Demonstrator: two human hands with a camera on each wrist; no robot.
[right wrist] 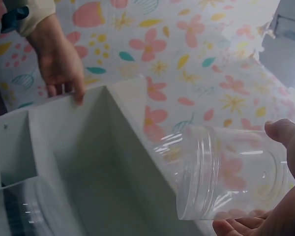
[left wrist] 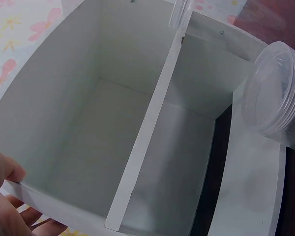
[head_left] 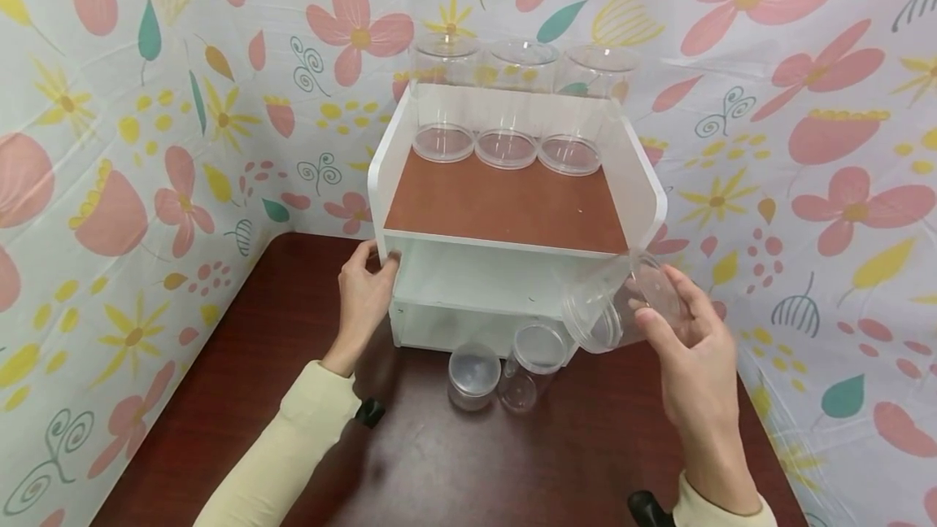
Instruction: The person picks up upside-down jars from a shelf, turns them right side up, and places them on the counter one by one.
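The person's right hand (head_left: 695,332) has its fingers and thumb curved round a clear, cylindrical plastic jar (right wrist: 236,172), held tilted in the air with its ridged lid end pointing leftward from the hand. This jar covers the right front corner of a white box-shaped shelf unit (head_left: 640,161). The left hand (head_left: 366,283) pinches the unit's left front edge, thumb inside and fingers outside. To its right open two compartments, parted by a thin white board (left wrist: 145,128).

Between the hands, on the dark reddish-brown tabletop (head_left: 249,348), two more clear lidded jars (head_left: 474,381) sit close together, partly blocking the front of the lower compartment. Beyond both hands, three tall clear cylinders (head_left: 505,120) stand upright in a row at the back of the unit's brown top panel (head_left: 505,202). White cloth printed with pink flowers (head_left: 359,35) hangs behind.
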